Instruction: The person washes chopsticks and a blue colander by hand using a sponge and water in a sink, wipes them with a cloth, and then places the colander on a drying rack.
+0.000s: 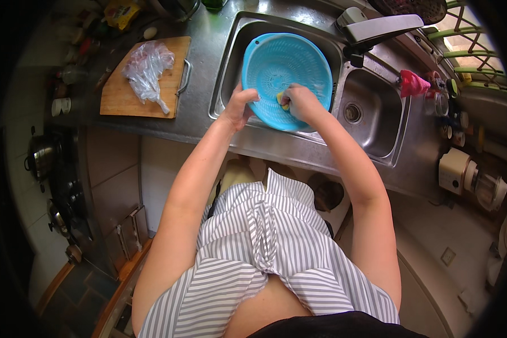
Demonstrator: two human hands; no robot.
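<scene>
A light-blue plastic colander (287, 55) is tilted over the larger steel sink basin (232, 55), its inside facing me. My left hand (239, 105) grips its left rim, thumb on the inner side. Inside the bowl, my right hand (301, 103) pinches a yellow sponge (282, 101) against the lower wall. The fingertips and part of the sponge are hidden by the hand.
Left of the sink, a wooden cutting board (118, 99) carries a knotted clear plastic bag (148, 67) of what looks like raw meat. The faucet (376, 31) juts out near the smaller basin (378, 126). A blender (469, 177) and several jars (437, 103) stand at right.
</scene>
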